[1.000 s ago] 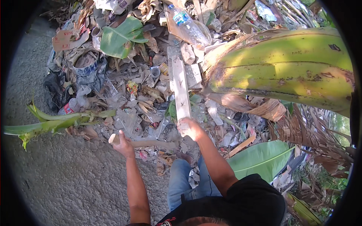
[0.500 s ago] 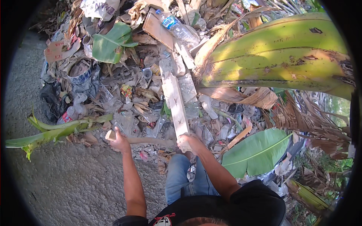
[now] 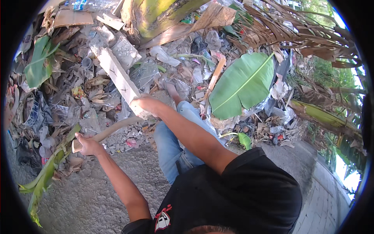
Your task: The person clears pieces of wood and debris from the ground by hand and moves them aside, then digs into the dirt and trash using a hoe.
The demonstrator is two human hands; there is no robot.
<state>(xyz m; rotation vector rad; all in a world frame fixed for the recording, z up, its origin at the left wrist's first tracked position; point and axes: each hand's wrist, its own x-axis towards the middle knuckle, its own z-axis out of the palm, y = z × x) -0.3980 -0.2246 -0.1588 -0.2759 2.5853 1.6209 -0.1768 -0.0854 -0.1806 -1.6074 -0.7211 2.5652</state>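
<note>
Since the earlier frame the plank [image 3: 119, 76] has swung to point up-left, and the thick green trunk [image 3: 156, 13] now sits at the top. The plank is long, pale and flat, lying over the trash heap [image 3: 78, 93]. My right hand [image 3: 146, 104] is closed around its near end, arm stretched forward. My left hand [image 3: 87, 145] is closed on a thin brown stick [image 3: 113, 128], arm reaching left.
</note>
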